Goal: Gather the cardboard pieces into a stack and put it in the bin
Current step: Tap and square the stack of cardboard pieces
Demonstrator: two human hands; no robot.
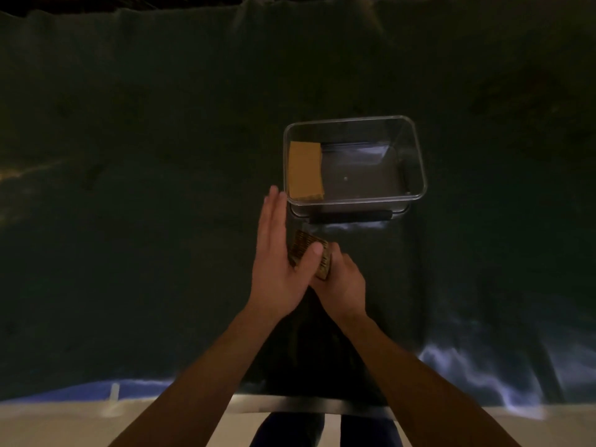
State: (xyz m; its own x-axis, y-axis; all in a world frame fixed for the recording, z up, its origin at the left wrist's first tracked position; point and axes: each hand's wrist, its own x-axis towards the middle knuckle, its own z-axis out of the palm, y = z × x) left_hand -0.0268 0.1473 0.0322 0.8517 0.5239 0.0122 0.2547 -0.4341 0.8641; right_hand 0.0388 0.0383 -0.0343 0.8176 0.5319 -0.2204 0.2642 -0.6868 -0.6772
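- Cardboard stack [310,257] sits pressed between your two hands, held on edge just in front of the bin's near wall, so you see the corrugated edges of the pieces from above (how many pieces there are is too dim to count).
- Your left hand [278,253] lies flat against the stack's left face, fingers [272,204] straight and together, their tips reaching up beside the bin's near-left corner; the thumb [310,255] folds across the top of the stack.
- Your right hand [342,282] wraps the stack from the right and from beneath, fingers curled in against the cardboard, so the stack is clamped between both palms.
- The clear plastic bin [419,175] stands on the table just beyond your hands, its opening facing up, with a dark bar running along the outside of its near wall.
- One tan cardboard piece [304,171] already lies in the bin, against the left wall, reaching from the far side to the near edge (the rest of the bin floor shows bare and reflective).
- A dark green cloth [129,188] covers the table under everything, with pale light glinting on its folds near the front edge on your right.
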